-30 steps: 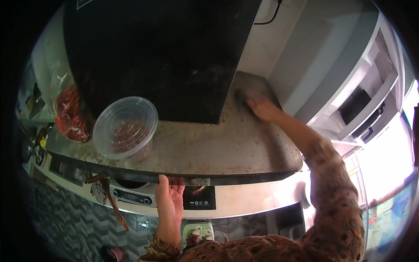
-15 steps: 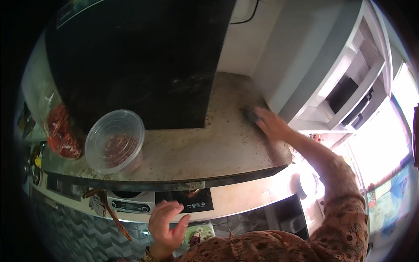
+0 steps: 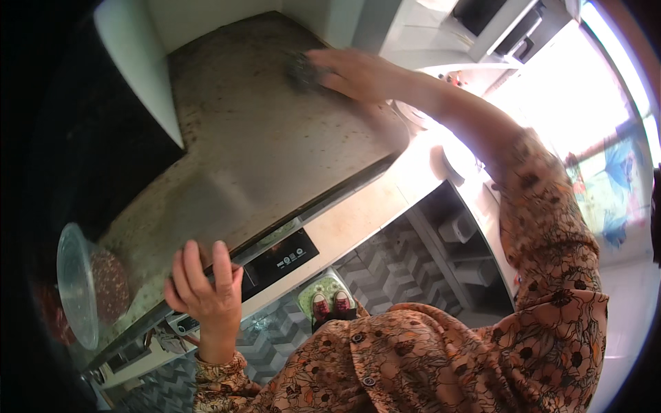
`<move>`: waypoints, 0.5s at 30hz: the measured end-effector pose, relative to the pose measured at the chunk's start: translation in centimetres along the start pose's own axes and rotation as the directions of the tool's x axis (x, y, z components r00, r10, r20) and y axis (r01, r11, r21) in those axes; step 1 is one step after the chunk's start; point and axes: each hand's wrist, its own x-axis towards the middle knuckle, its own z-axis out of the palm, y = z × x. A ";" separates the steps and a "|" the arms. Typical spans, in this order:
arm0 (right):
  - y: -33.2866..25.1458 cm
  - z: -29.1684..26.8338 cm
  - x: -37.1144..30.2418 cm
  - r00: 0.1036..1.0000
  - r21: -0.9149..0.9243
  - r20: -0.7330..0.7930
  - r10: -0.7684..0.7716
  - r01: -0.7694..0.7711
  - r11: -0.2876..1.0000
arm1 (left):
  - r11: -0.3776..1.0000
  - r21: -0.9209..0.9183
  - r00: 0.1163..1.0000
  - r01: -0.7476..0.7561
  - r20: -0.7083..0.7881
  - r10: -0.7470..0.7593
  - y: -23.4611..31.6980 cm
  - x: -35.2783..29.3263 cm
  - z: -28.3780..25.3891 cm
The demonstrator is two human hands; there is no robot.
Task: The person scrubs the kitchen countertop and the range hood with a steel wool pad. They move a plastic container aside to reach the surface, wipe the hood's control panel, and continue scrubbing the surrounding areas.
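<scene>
A dirty grey-brown raised top [image 3: 261, 131], speckled with dark grime, stretches before me. Toward its far right part my right hand [image 3: 354, 74] is closed on a dark scouring pad [image 3: 301, 73], pressed against the surface; both are a little blurred. My left hand [image 3: 206, 282] has its fingers spread, their tips at the front edge of the top, and holds nothing. Farther left stands a clear round plastic tub [image 3: 74, 286] with something brown and grainy in it, tilted in this view.
A black panel [image 3: 89, 138] rises at the left behind the top. Below its front edge runs a pale counter [image 3: 358, 210] with a black glossy appliance [image 3: 286, 258]. My feet are on a green-topped step [image 3: 308, 296]. White shelving [image 3: 427, 34] stands at the far right.
My view has swung right. My left hand has risen from below the top to its front edge. My right hand still holds the pad on the surface, in motion.
</scene>
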 end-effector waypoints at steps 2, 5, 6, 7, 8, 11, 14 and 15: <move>-0.9 1.4 2.5 0.994 -0.006 -0.074 0.085 -0.085 0.996 | 0.998 0.048 0.993 0.035 -0.113 -0.030 0.6 0.2 1.3; -5.2 2.0 3.0 0.992 0.041 -0.114 -0.051 0.056 0.998 | 0.998 0.065 0.991 0.011 -0.137 -0.002 0.7 0.6 1.6; -6.9 2.6 1.3 0.976 0.052 -0.167 -0.142 0.152 0.987 | 0.997 0.079 0.992 0.005 -0.128 0.005 0.7 0.4 1.6; -8.0 2.7 -0.8 0.947 0.052 -0.226 -0.229 0.246 0.968 | 0.996 0.094 0.992 -0.001 -0.126 0.013 0.7 0.3 1.5; -8.4 2.5 -2.5 0.937 0.061 -0.217 -0.275 0.295 0.954 | 0.994 0.111 0.993 0.003 -0.116 0.010 0.4 -0.3 1.5; -4.8 2.0 -5.9 0.953 -0.016 -0.206 -0.222 0.224 0.974 | 0.987 0.161 0.997 -0.008 -0.079 0.021 0.2 -0.9 1.0; -1.1 2.2 -3.3 0.968 -0.035 -0.234 -0.095 0.089 0.995 | 0.996 0.087 0.993 -0.022 -0.116 0.032 0.0 -0.3 1.4; -0.5 1.9 -2.1 0.964 -0.034 -0.260 -0.054 0.047 0.998 | 0.998 0.053 0.995 -0.021 -0.101 0.026 0.3 0.0 1.3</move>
